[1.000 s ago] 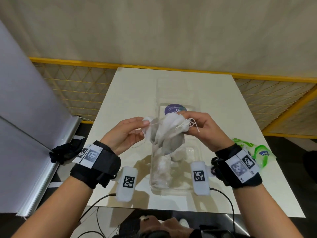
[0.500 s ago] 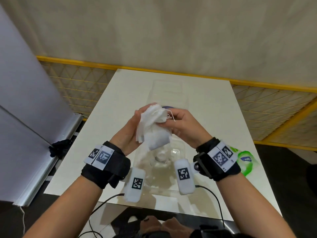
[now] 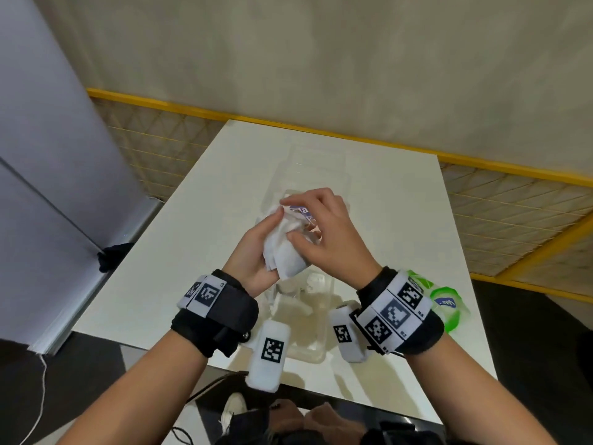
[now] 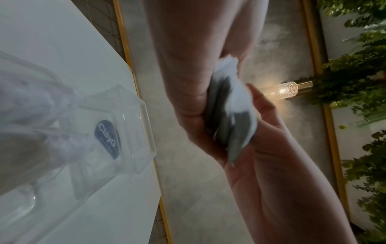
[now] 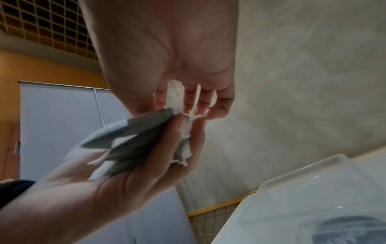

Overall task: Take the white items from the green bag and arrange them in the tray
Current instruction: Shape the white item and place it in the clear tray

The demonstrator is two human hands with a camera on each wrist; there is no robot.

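The left hand (image 3: 256, 248) cups a small bunch of white packets (image 3: 284, 252) from below, its fingers curled up round them, while the right hand (image 3: 324, 232) comes in from the other side with thumb and fingertips pinching the top of the same bunch; both hands are clamped on it, held together in the air just above the middle of the clear plastic tray (image 3: 308, 342). From the wrist views the packets (image 4: 231, 112) look like flat pouches stacked loosely, with thin white strings (image 5: 196, 100) running between the right fingers. The tray sits in the middle of the white table (image 3: 179, 264), with a few white packets already lying in its near half and a dark round label at its far end. The green bag (image 3: 446, 303) lies near the right edge of the table, behind the right wrist. The step in hand looks like squaring up the bunch before setting it down. The next move likely calls for lowering it into the tray beside the others and keeping the strings from tangling
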